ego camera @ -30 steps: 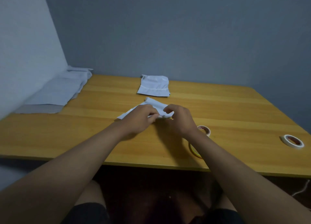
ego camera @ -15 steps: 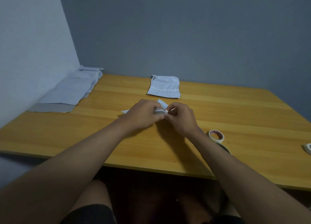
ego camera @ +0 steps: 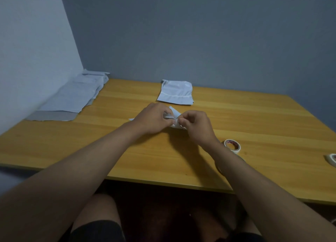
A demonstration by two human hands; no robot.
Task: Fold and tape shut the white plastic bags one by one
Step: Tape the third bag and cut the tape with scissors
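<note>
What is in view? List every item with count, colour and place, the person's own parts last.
bag being folded: 1, white, table centre, between both hands
folded bag: 1, white, behind the hands
bag stack: 1 pile, white, far left by the wall
tape roll: 1, white, beside right wrist
second tape roll: 1, white, right frame edge, partly cut off
table: 1, yellow wood
left hand: 1, grip on the bag
right hand: 1, pinches the bag
</note>
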